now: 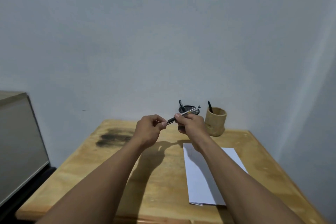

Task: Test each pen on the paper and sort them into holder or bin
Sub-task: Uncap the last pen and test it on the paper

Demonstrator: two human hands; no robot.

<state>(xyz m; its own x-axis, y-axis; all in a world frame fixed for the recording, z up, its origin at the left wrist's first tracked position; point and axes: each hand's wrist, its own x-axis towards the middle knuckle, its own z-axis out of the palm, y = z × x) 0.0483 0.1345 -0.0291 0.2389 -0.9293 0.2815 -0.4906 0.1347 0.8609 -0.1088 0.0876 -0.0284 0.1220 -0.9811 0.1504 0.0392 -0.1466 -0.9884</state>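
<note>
Head view: above the counter (109,169), the right hand (190,123) grips the barrel of a pen (189,112) in curled fingers (177,115), and the left hand (151,129) pinches its dark lower end. Behind them stand a black bin (189,107) containing a second pen (180,105) and a wooden holder (216,122) containing a third pen (210,106). White paper (203,178) lies flat under the right forearm
</note>
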